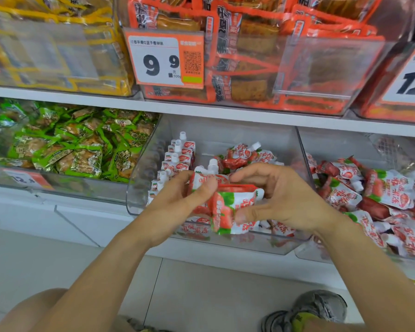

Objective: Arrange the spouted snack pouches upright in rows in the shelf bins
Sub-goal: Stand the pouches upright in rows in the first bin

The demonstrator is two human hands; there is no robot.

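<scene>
Clearly, in the head view both hands work over the clear shelf bin [139,188] at centre frame. The left hand [177,207] pinches an upright spouted pouch [203,180] with thumb across its face, while the right hand [280,200] clamps a second pouch [228,212] between thumb and curled fingers — this one lies tilted, its spout toward the right. A tidy row of standing pouches [177,159] lines the bin's left side; loose ones [244,154] lie jumbled behind the hands. These look light, soft and squashy, their film probably slick — so I judge the firm top seam just under the rigid spout the best hold, not the yielding belly.
</scene>
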